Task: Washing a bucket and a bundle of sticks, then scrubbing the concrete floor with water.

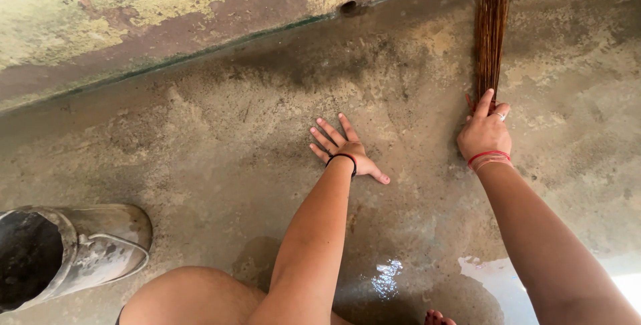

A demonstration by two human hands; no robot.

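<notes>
So, counting up: one bundle broom of thin brown sticks [491, 41], one dented grey metal bucket [73, 251] lying tipped on its side, one small round drain hole [350, 8] at the foot of the stained wall, and two hands. Using the broom as the marker: the right hand [486, 134] is wrapped shut around its lower end, index finger pointing up along the sticks, red thread bands on the wrist, arm stretched out straight. The bristles lie on the damp grey concrete floor [220, 138], fanning away from the person. The left hand [347, 150] sits left of the broom, near but apart, palm flat on the floor, fingers spread wide open, holding nothing. The bucket's well off to the left; the hole's up and left.
</notes>
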